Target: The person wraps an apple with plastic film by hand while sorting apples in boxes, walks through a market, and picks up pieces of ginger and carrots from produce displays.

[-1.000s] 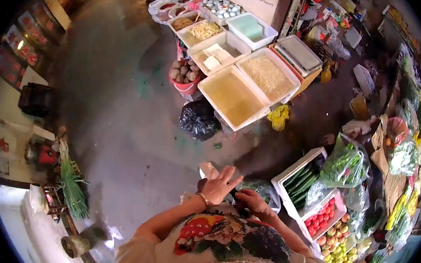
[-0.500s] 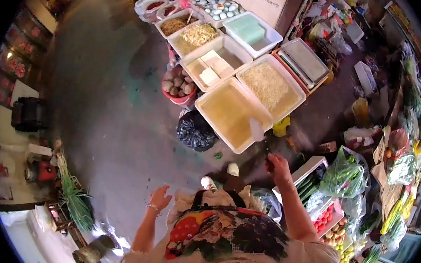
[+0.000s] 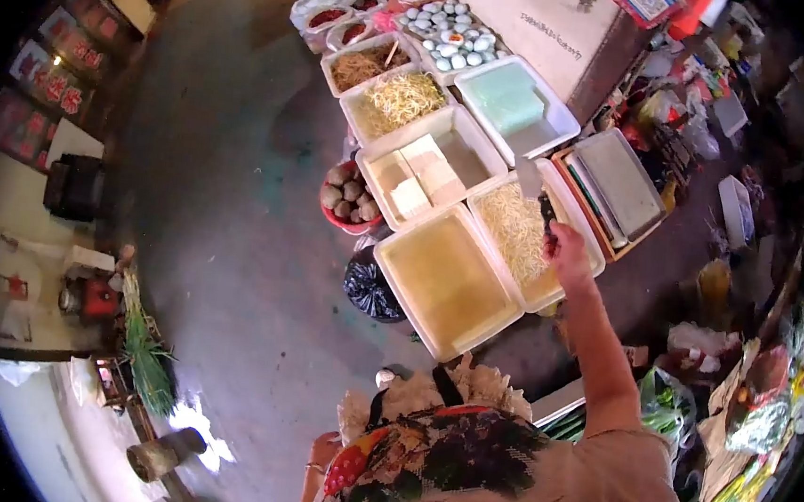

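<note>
My right hand (image 3: pixel 567 249) is wrapped round the dark handle of a broad-bladed knife (image 3: pixel 528 179). Its blade points away from me, over the far end of a white tub (image 3: pixel 596 236) of pale, thin bean sprouts (image 3: pixel 513 236). Whether the blade touches the tub I cannot tell. Nearer to me stands a tub of cloudy yellowish liquid (image 3: pixel 452 274). Beyond it, white tofu blocks (image 3: pixel 428 163) sit in another tub. My left hand (image 3: pixel 324 449) hangs low beside my patterned top, partly covered by it, with its fingers not clearly visible.
A tub with a pale green block (image 3: pixel 504 97), a tray of eggs (image 3: pixel 449 38) and yellow sprouts (image 3: pixel 405 97) stand farther back. A red bucket of round brown roots (image 3: pixel 350 195) and a black bag (image 3: pixel 373 286) are left of the tubs. Bagged vegetables (image 3: pixel 668 404) lie at right.
My right hand has moved forward with the knife, from the near side of the liquid tub to above the sprouts. My left hand has dropped back against my side. The tubs appear closer.
</note>
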`<state>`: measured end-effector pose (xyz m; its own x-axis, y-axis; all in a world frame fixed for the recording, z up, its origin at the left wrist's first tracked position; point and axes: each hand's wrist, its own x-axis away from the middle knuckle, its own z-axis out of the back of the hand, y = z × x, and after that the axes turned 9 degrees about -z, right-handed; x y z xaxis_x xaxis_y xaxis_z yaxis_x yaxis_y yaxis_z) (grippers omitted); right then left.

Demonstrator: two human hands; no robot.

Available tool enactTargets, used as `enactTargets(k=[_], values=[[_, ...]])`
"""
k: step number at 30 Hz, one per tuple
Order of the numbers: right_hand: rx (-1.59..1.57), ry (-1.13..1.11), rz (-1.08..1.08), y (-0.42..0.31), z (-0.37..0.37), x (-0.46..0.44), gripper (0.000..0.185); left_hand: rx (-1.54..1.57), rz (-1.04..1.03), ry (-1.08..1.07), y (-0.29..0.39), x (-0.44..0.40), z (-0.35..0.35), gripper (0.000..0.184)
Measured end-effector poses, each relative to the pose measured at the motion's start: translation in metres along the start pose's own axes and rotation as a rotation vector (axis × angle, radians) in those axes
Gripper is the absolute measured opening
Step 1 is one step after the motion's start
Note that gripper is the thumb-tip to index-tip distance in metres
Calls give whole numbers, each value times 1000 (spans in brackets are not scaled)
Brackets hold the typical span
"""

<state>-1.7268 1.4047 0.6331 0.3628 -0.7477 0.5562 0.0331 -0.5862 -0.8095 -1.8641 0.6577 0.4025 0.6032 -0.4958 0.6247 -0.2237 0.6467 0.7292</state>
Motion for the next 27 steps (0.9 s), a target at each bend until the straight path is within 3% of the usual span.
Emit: enactTargets(k=[1,4,5,7,10,11,13,14,15,17,19,27], values=[[-24,16,-41,-11,-2,-16,24,3,16,10,1,0,-5,37],[31,-6,-88,-32,-5,-68,24,1210,244,-157,1,19,-22,41],[-10,9,-115,-35,-6,-88,22,1220,249,-138,6,26,-30,41],[31,4,-220,-43,-5,-126,17,945,185,-59,45,39,-49,43],[42,-10,-156,-56,-19,-154,20,528,120,62,96,65,-75,46],[-33,22,-232,-52,-15,-183,22,537,132,78,99,70,-78,46],[-9,-26,-248,-61,-18,-199,28,1278,370,114,100,73,-79,45],[-49,59,-225,-60,-23,-207,26,1288,374,127,100,77,-85,45],[-105,79,-325,-61,-22,-218,22,1225,406,180,109,81,-89,44],[-78,11,-319,-55,-15,-234,20,1170,442,247,128,92,-100,44],[-87,41,-323,-47,-10,-244,19,305,185,234,145,101,-110,37],[-73,-130,-310,-30,6,-211,29,391,264,297,110,89,-118,33]])
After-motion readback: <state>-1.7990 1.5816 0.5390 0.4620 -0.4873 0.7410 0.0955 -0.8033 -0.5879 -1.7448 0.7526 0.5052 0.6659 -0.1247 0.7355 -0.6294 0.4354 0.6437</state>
